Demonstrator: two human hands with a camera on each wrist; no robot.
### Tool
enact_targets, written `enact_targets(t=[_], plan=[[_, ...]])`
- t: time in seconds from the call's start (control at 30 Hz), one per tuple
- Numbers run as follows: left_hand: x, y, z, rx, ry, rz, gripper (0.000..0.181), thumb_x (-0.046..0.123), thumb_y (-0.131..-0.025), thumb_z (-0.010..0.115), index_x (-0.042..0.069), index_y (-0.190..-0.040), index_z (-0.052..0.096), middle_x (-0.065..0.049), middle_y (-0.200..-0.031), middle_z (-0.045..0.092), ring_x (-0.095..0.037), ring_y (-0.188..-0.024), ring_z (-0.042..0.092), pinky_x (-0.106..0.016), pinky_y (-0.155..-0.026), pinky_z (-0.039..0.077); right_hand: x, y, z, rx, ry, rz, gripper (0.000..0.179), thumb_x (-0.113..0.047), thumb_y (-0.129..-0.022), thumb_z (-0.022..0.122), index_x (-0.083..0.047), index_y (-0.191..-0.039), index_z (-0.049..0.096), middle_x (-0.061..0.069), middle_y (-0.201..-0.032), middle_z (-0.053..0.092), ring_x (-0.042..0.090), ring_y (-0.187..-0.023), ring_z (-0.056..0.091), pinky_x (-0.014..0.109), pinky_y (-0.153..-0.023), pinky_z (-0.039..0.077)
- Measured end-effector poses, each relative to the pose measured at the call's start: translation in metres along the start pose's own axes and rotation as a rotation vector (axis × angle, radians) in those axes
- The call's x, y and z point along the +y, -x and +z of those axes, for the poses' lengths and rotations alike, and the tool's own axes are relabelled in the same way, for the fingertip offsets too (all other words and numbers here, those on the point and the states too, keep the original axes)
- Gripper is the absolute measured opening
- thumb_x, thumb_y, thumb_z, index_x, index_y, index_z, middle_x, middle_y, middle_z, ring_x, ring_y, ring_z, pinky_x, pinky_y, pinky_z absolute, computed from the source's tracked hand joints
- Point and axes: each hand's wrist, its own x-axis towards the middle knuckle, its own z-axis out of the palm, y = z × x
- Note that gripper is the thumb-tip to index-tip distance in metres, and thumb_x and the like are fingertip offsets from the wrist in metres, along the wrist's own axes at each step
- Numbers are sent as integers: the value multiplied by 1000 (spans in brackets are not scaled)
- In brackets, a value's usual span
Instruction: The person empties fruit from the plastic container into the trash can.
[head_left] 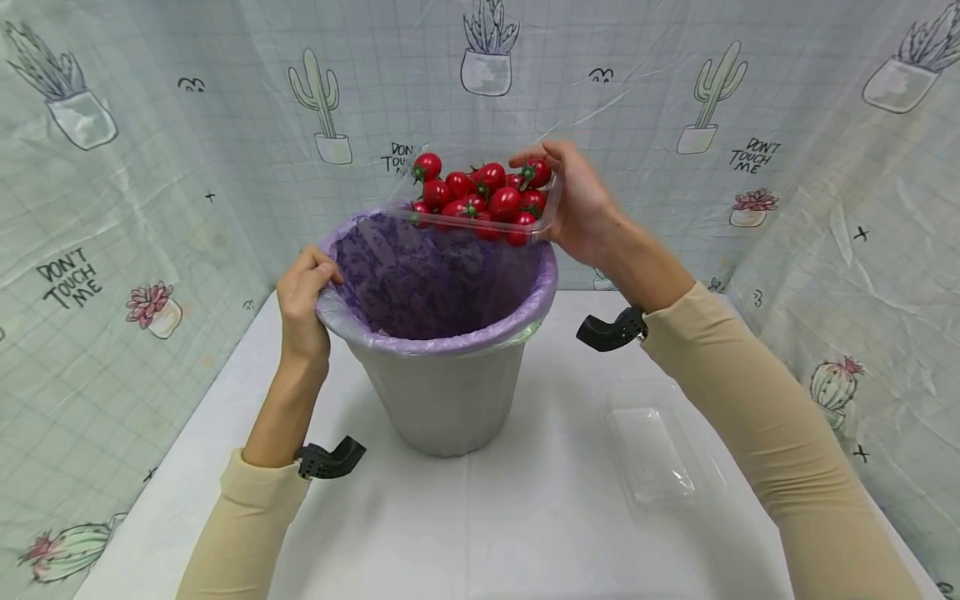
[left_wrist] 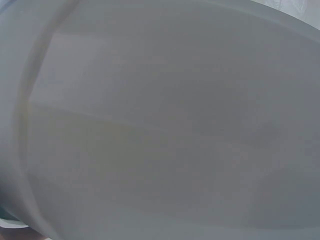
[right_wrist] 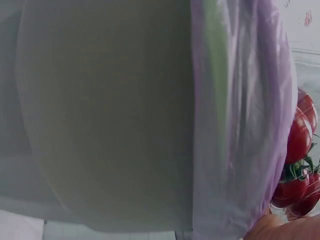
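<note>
A grey trash bin (head_left: 450, 400), lined with a purple bag (head_left: 442, 342), stands on the white table. My left hand (head_left: 302, 300) grips its rim on the left side, fingers curled over the bag's folded edge. At the bin's far right rim, my right hand (head_left: 583, 204) holds a clear plastic container (head_left: 553, 204) by its right end. Several red cherry tomatoes (head_left: 505, 203) with green stems fill it, and the container tilts over the bin's mouth. In the left wrist view the bin's wall (left_wrist: 165, 115) fills the picture. Tomatoes (right_wrist: 298, 137) show past the bag's edge in the right wrist view.
A clear plastic lid or second tray (head_left: 660, 454) lies on the table (head_left: 540, 525) to the right, beneath my right forearm. Curtains printed with cactus drawings (head_left: 322, 100) close off the back and both sides. A black wrist camera mount juts from each wrist.
</note>
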Motion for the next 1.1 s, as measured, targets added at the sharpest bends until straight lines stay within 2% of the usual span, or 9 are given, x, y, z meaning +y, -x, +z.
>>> enact_targets(t=[0.27,0.4,0.6,0.77,0.9,1.1], plan=[[2,0,2,3,18,2,23,10,-88,44,11,-68,55,4,-68,48,-15,-66,40,-26,-67,30,2,0,0,-6,-29,4,47,-50,-107,39,-15,-135,53,6,-129,55,27,-102,69,38,-72,63],[3,1,2,2,14,0,23,10,-88,43,12,-68,55,4,-68,48,-14,-66,40,-26,-66,30,2,2,0,-24,-33,-2,45,-50,-106,45,-16,-135,53,6,-133,54,28,-100,71,38,-72,63],[3,2,1,3,12,-6,23,10,-88,43,12,-68,55,4,-68,48,-14,-66,40,-27,-66,30,1,5,2,-50,-52,6,41,-49,-105,49,-20,-134,53,7,-138,55,29,-111,67,40,-82,61],[1,2,1,3,17,-2,23,9,-88,43,12,-68,55,4,-68,49,-14,-67,40,-26,-68,30,1,6,4,-44,-40,11,46,-51,-104,49,-22,-140,50,7,-143,54,31,-124,61,43,-92,55],[1,1,1,5,15,1,24,9,-88,43,12,-68,55,4,-69,49,-14,-67,41,-26,-68,31,0,6,7,-28,-19,-3,51,-53,-104,46,-23,-146,47,7,-147,53,30,-126,60,45,-95,53],[1,1,0,0,14,1,24,10,-89,43,12,-69,56,3,-69,49,-15,-67,40,-27,-68,30,-1,4,12,13,1,16,51,-58,-104,44,-23,-140,55,5,-148,51,31,-131,59,52,-108,47]])
